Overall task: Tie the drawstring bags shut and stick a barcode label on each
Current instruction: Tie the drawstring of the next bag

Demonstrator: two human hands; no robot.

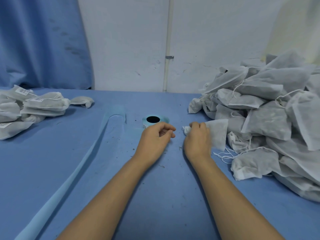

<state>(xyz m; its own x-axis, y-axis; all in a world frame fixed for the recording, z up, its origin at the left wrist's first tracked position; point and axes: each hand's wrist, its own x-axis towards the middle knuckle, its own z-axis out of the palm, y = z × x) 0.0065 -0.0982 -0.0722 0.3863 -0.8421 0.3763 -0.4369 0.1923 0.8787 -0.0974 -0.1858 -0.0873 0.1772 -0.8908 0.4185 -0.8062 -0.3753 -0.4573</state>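
My right hand (197,137) grips the gathered neck of a white drawstring bag (218,134), which trails off to the right against the pile. My left hand (156,135) hovers just left of it with fingers loosely curled, holding nothing I can make out. A blue roll of barcode labels (155,121) stands right behind my left hand. A big heap of white drawstring bags (270,115) with loose strings fills the right side. On the left lies a smaller pile of tied bags carrying barcode labels (34,104).
A long strip of pale blue label backing (83,156) runs from the roll area toward the near left. The blue cloth table (164,196) is dotted with dark crumbs. A white wall and a blue curtain (41,42) stand behind.
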